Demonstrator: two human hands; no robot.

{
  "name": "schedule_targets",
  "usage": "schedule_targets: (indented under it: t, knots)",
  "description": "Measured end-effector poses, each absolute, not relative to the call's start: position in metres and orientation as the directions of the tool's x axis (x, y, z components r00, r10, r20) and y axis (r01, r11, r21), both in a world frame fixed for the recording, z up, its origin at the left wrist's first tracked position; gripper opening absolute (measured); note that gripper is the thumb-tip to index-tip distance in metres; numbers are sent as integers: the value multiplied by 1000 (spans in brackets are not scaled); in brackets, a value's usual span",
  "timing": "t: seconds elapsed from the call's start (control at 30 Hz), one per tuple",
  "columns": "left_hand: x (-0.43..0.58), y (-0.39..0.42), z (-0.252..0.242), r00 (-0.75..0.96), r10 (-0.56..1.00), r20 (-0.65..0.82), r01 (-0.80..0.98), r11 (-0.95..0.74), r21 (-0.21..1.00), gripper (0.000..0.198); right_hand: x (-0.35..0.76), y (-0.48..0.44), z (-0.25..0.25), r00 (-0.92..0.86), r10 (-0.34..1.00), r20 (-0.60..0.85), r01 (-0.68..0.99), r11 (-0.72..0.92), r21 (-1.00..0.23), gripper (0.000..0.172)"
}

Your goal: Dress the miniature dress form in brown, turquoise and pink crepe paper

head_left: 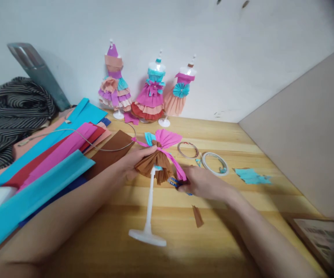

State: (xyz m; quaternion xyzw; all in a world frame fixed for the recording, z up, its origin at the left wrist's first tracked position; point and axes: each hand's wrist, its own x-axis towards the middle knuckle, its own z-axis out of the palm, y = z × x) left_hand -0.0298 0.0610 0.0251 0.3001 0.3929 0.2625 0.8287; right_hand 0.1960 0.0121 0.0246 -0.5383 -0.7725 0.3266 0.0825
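Observation:
A small white dress-form stand [150, 200] is tilted over the table, wearing a doll dress with a pleated brown crepe paper skirt [155, 164]. Pink crepe paper [168, 138] and a bit of turquoise fan out at its upper end. My left hand [139, 156] is closed around the dress at the gathered waist. A pink crepe paper strip [176, 165] runs from there to my right hand [197, 180], whose fingers are closed on its end. Under those fingers shows a blue tool [173, 181], blurred and partly hidden, its kind unclear.
Three dressed forms [114, 77] stand against the wall. Colored crepe paper sheets [53, 170] pile up at left, near striped cloth [19, 108] and a wire loop [109, 150]. Tape rolls [215, 173], a turquoise scrap [250, 176] and a brown scrap [197, 216] lie right. A frame [323, 239] sits lower right.

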Motion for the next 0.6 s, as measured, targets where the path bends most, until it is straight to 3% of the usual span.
schedule_targets:
  t: [0.2, 0.27, 0.37, 0.6]
  knots:
    - [-30, 59, 32, 488, 785, -382, -313, 566, 762, 17, 177, -2, 31, -499, 825, -265, 861, 438, -256, 13]
    - [-31, 58, 35, 447, 826, -344, -326, 509, 797, 17, 174, -3, 31, -546, 803, -239, 836, 503, -221, 15]
    - [-34, 59, 39, 402, 855, -328, -312, 464, 829, 22, 175, -2, 28, -582, 791, -190, 803, 520, -292, 18]
    - [-39, 63, 53, 385, 843, -376, -280, 494, 823, 18, 182, 0, 31, -589, 797, -133, 687, 406, -603, 20]
